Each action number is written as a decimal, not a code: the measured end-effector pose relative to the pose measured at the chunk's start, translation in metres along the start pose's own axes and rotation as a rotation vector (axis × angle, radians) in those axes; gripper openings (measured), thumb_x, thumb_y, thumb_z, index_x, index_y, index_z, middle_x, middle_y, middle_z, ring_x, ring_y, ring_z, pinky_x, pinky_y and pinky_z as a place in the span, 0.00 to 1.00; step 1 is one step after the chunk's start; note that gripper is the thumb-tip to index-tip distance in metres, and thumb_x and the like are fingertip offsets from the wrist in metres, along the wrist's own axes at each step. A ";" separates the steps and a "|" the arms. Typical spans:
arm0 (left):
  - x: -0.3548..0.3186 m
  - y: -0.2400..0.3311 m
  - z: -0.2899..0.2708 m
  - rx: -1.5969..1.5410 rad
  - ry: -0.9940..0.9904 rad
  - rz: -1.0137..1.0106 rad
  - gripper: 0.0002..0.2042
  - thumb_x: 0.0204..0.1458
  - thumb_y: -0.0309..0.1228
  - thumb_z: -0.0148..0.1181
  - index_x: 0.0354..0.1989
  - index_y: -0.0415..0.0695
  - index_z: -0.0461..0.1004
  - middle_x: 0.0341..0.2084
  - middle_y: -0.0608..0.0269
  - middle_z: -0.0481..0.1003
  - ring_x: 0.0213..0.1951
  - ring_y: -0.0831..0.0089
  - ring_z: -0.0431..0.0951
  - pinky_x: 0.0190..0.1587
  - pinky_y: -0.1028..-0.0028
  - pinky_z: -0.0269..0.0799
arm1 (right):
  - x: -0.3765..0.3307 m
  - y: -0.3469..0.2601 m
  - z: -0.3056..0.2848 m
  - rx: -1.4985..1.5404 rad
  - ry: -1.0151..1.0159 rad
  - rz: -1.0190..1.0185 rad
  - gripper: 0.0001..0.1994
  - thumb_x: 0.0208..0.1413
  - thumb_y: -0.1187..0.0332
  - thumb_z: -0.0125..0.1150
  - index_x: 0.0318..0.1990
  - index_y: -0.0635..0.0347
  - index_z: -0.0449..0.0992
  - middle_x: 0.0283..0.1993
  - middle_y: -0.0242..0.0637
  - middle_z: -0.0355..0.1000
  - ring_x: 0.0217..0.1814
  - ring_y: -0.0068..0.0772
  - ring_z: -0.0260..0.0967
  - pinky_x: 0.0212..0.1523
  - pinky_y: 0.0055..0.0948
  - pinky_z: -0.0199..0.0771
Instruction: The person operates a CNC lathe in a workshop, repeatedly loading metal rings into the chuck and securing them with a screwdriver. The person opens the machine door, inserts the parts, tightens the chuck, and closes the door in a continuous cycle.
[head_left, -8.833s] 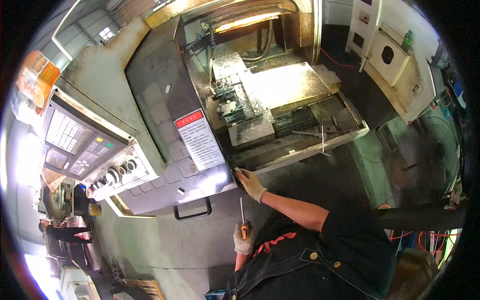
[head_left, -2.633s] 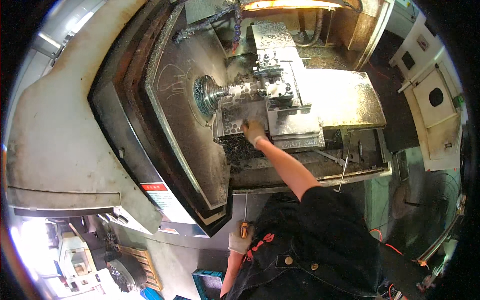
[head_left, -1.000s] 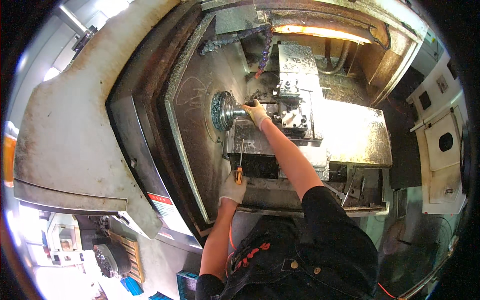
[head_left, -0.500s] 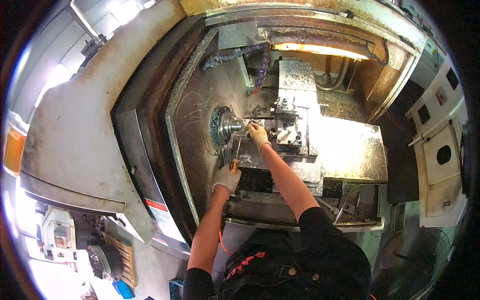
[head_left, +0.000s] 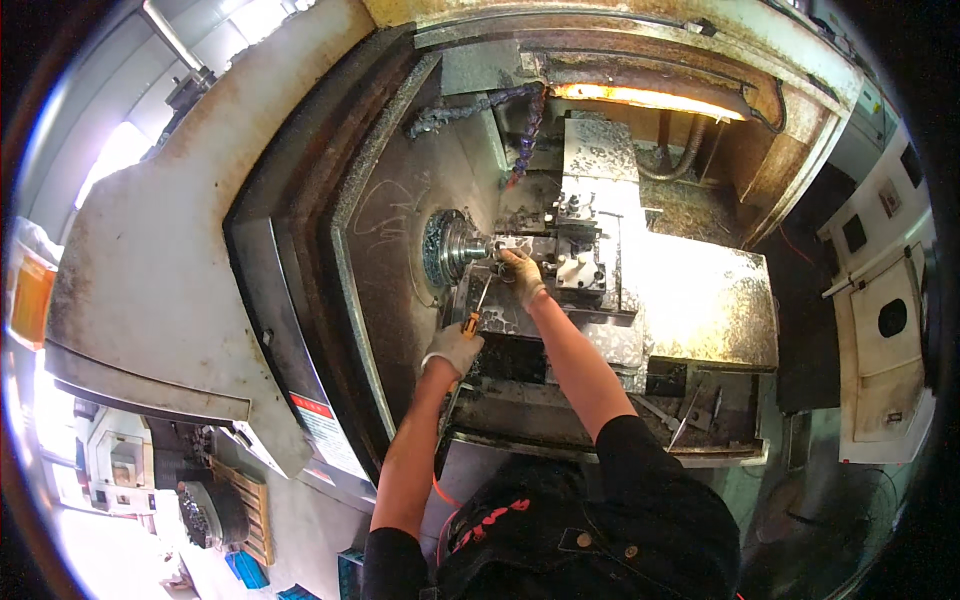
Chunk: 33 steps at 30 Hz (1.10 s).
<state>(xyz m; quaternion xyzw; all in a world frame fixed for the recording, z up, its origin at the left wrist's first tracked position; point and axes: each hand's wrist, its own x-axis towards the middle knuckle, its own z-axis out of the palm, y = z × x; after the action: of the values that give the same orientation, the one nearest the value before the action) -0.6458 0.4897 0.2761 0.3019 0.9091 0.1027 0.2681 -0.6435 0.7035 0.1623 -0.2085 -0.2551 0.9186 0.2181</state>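
Observation:
My gloved left hand [head_left: 455, 350] is wrapped round a tool with an orange-and-black handle [head_left: 470, 325]. Its thin metal shaft [head_left: 486, 292] slants up toward my right hand. Gloved too, my right hand [head_left: 522, 278] is closed on a small metal part [head_left: 500, 250], mostly hidden by the fingers, just right of the lathe chuck [head_left: 445, 248]. A bright stepped metal piece [head_left: 474, 247] projects from the chuck toward that part. Right of my right hand stands the tool post [head_left: 578, 268].
Metal chips cover the carriage [head_left: 700, 290] and bed. Above hang segmented coolant hoses [head_left: 526, 140] and a glowing lamp [head_left: 650, 97]. Loose tools [head_left: 685, 418] lie in the tray at the front right. The machine's door frame [head_left: 350, 270] rises on the left.
The handheld tool's shaft now leans more to the right, toward my right hand. Both hands have shifted only slightly, and the view has moved a little.

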 end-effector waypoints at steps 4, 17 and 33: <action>0.002 0.001 0.000 -0.041 -0.010 -0.072 0.21 0.46 0.45 0.54 0.42 0.41 0.71 0.38 0.45 0.74 0.42 0.49 0.73 0.45 0.59 0.67 | 0.009 0.007 -0.009 -0.059 0.064 -0.040 0.14 0.50 0.67 0.63 0.43 0.63 0.73 0.38 0.31 0.72 0.37 0.27 0.69 0.38 0.28 0.69; -0.063 -0.018 0.031 -0.228 0.132 -0.060 0.24 0.46 0.44 0.56 0.47 0.41 0.68 0.38 0.40 0.74 0.44 0.46 0.73 0.47 0.57 0.68 | 0.019 0.022 0.006 -0.320 -0.025 -0.341 0.28 0.44 0.74 0.68 0.56 0.61 0.67 0.52 0.38 0.69 0.52 0.28 0.64 0.52 0.25 0.64; -0.305 -0.105 0.002 -0.414 0.168 0.377 0.15 0.40 0.27 0.60 0.40 0.40 0.72 0.31 0.54 0.75 0.34 0.63 0.76 0.40 0.69 0.71 | -0.005 0.006 0.039 -0.746 -0.022 -0.149 0.27 0.49 0.66 0.65 0.57 0.62 0.65 0.39 0.33 0.73 0.32 0.20 0.68 0.29 0.20 0.67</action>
<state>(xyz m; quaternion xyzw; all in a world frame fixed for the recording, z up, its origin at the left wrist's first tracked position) -0.4907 0.2220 0.3679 0.3949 0.8156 0.3586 0.2241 -0.6606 0.6817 0.1914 -0.2448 -0.5888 0.7464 0.1905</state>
